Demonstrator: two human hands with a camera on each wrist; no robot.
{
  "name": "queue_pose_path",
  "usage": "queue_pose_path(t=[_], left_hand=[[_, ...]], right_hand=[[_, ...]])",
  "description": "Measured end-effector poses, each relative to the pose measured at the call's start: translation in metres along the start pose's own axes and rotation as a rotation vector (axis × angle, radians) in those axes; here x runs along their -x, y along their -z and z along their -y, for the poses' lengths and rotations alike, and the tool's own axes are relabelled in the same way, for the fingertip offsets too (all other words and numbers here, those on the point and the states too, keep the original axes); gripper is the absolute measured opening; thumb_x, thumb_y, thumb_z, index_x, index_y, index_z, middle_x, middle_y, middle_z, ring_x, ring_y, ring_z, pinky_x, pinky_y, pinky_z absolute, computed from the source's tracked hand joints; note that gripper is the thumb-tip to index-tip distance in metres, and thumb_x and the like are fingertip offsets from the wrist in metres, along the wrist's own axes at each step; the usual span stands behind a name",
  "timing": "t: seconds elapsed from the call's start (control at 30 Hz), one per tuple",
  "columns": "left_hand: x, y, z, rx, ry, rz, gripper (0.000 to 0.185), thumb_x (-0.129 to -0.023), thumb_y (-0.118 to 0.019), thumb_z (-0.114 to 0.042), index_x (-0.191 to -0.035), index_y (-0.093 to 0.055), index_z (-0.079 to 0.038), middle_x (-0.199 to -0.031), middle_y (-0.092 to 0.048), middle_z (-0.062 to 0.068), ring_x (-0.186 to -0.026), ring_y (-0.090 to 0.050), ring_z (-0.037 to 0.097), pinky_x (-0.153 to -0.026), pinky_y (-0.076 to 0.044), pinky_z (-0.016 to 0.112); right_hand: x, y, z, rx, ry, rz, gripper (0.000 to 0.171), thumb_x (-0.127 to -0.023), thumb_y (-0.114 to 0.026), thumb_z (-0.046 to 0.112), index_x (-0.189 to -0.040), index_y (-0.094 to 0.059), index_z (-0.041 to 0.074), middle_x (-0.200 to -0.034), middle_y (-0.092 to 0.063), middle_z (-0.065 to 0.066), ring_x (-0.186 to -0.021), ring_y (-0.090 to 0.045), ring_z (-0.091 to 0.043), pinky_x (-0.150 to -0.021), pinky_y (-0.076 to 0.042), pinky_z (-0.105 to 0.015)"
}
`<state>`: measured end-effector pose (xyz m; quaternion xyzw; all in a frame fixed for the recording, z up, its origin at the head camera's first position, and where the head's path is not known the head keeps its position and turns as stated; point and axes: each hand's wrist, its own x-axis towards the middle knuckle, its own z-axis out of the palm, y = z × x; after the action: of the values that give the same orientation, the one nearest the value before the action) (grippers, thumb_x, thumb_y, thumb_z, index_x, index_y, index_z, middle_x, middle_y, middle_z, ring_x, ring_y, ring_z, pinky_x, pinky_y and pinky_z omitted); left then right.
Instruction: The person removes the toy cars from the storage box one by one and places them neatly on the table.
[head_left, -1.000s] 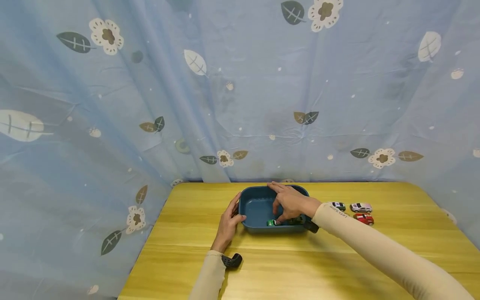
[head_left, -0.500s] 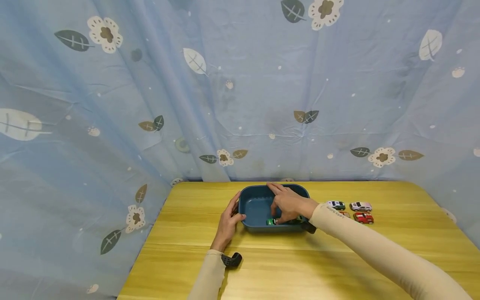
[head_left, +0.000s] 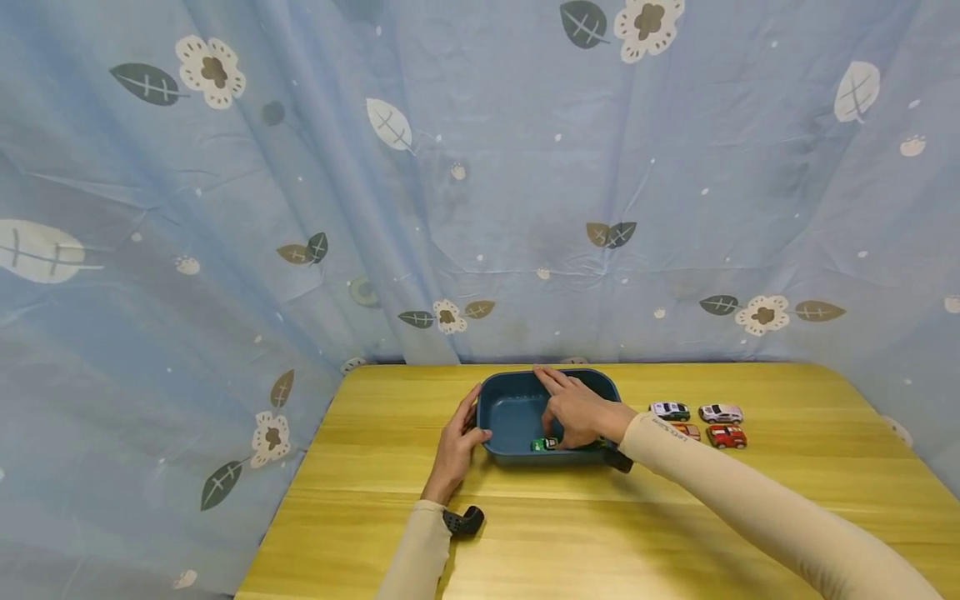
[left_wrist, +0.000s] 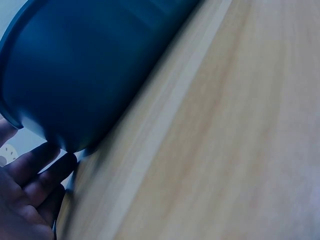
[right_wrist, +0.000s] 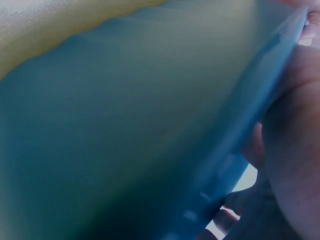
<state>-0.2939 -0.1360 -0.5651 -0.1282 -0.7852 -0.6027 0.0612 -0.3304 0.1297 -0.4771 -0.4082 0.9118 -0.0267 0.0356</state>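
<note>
A dark blue plastic basin (head_left: pixel 517 417) sits on the table near its back edge. My left hand (head_left: pixel 453 450) grips its left end, thumb over the rim and fingers along the outer wall. In the left wrist view those fingers (left_wrist: pixel 50 175) touch the basin's outside. My right hand (head_left: pixel 581 412) reaches into the basin from the right. Its thumb and a finger pinch a green toy car (head_left: pixel 543 445) low by the near wall, while other fingers extend to the far rim. The hand hides part of the car and the basin's right half.
Right of the basin, on the wooden table (head_left: pixel 562 533), stand a white-and-green toy car (head_left: pixel 670 410), a pale pink one (head_left: pixel 722 413), a red one (head_left: pixel 727 436) and an orange one (head_left: pixel 687 431), partly behind the sleeve. A patterned curtain (head_left: pixel 510 208) hangs behind.
The green toy car has shifted slightly left inside the basin with my right hand. The right forearm moved a little, uncovering more of the orange car. My left hand stays put.
</note>
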Motion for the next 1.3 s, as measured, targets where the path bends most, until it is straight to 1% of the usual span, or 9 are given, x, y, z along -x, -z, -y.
queue_pose_path(t=[0.27,0.47,0.6,0.7,0.8,0.9,0.97,1.07,1.3], left_hand=[[-0.001,-0.002,-0.002,-0.016,-0.004,0.003,0.081,-0.091,-0.060,-0.013,-0.166,-0.038,-0.032,-0.159,-0.056,0.011,-0.137,-0.061,0.034,-0.105,-0.052,0.045],[0.002,-0.005,-0.001,-0.008,0.008,0.013,0.081,-0.090,-0.061,-0.013,-0.167,-0.038,-0.028,-0.158,-0.056,0.010,-0.137,-0.061,0.034,-0.104,-0.052,0.043],[0.004,-0.008,0.000,-0.006,0.006,0.008,0.082,-0.089,-0.061,-0.014,-0.167,-0.039,-0.026,-0.159,-0.055,0.010,-0.141,-0.059,0.034,-0.105,-0.051,0.043],[0.004,-0.009,0.000,-0.009,-0.001,0.006,0.082,-0.088,-0.062,-0.015,-0.167,-0.039,-0.024,-0.160,-0.054,0.011,-0.143,-0.057,0.035,-0.107,-0.051,0.044],[0.005,-0.009,0.001,-0.011,-0.001,0.005,0.081,-0.089,-0.061,-0.016,-0.166,-0.039,-0.026,-0.160,-0.054,0.011,-0.142,-0.057,0.035,-0.106,-0.051,0.044],[0.005,-0.008,0.000,-0.010,0.009,0.004,0.081,-0.090,-0.061,-0.016,-0.166,-0.039,-0.031,-0.160,-0.054,0.009,-0.142,-0.058,0.033,-0.105,-0.052,0.043],[0.004,-0.006,0.000,-0.011,0.004,0.003,0.081,-0.090,-0.061,-0.015,-0.166,-0.039,-0.032,-0.160,-0.055,0.010,-0.141,-0.059,0.033,-0.104,-0.052,0.043],[0.003,-0.004,0.001,-0.013,0.006,0.001,0.081,-0.091,-0.061,-0.014,-0.166,-0.039,-0.034,-0.160,-0.054,0.010,-0.141,-0.058,0.033,-0.104,-0.052,0.044],[0.001,-0.001,0.000,-0.014,-0.001,-0.002,0.080,-0.092,-0.061,-0.014,-0.167,-0.037,-0.030,-0.162,-0.051,0.014,-0.143,-0.056,0.037,-0.105,-0.052,0.051]], right_hand=[[0.001,0.000,-0.001,-0.029,-0.010,-0.002,0.013,-0.080,-0.094,0.026,-0.079,-0.081,0.029,-0.174,-0.016,-0.031,-0.162,-0.013,-0.050,-0.117,-0.033,-0.071],[0.005,-0.001,-0.002,-0.071,-0.018,-0.018,0.012,-0.079,-0.094,0.025,-0.084,-0.083,0.027,-0.174,-0.019,-0.029,-0.161,-0.016,-0.050,-0.117,-0.033,-0.072],[0.010,0.001,-0.006,-0.111,-0.020,-0.050,0.015,-0.077,-0.095,0.027,-0.086,-0.084,0.025,-0.172,-0.025,-0.029,-0.161,-0.017,-0.050,-0.117,-0.030,-0.074],[0.013,0.005,-0.010,-0.126,-0.010,-0.077,0.017,-0.077,-0.094,0.029,-0.090,-0.085,0.025,-0.168,-0.034,-0.028,-0.158,-0.026,-0.050,-0.118,-0.033,-0.072],[0.015,0.012,-0.016,-0.143,0.020,-0.098,0.019,-0.080,-0.092,0.030,-0.096,-0.085,0.023,-0.157,-0.052,-0.025,-0.149,-0.042,-0.047,-0.115,-0.041,-0.065],[0.020,0.020,-0.021,-0.166,0.052,-0.104,0.022,-0.083,-0.089,0.029,-0.104,-0.085,0.020,-0.136,-0.071,-0.013,-0.131,-0.060,-0.036,-0.106,-0.051,-0.056],[0.023,0.026,-0.024,-0.173,0.070,-0.108,0.025,-0.084,-0.088,0.027,-0.107,-0.085,0.018,-0.120,-0.077,-0.005,-0.117,-0.068,-0.028,-0.101,-0.054,-0.051],[0.031,0.035,-0.027,-0.190,0.077,-0.102,0.028,-0.084,-0.088,0.025,-0.110,-0.085,0.016,-0.109,-0.080,0.003,-0.104,-0.073,-0.021,-0.092,-0.059,-0.044],[0.047,0.048,-0.036,-0.172,0.069,-0.079,0.030,-0.082,-0.089,0.024,-0.110,-0.085,0.015,-0.106,-0.082,0.003,-0.100,-0.075,-0.019,-0.086,-0.061,-0.039]])
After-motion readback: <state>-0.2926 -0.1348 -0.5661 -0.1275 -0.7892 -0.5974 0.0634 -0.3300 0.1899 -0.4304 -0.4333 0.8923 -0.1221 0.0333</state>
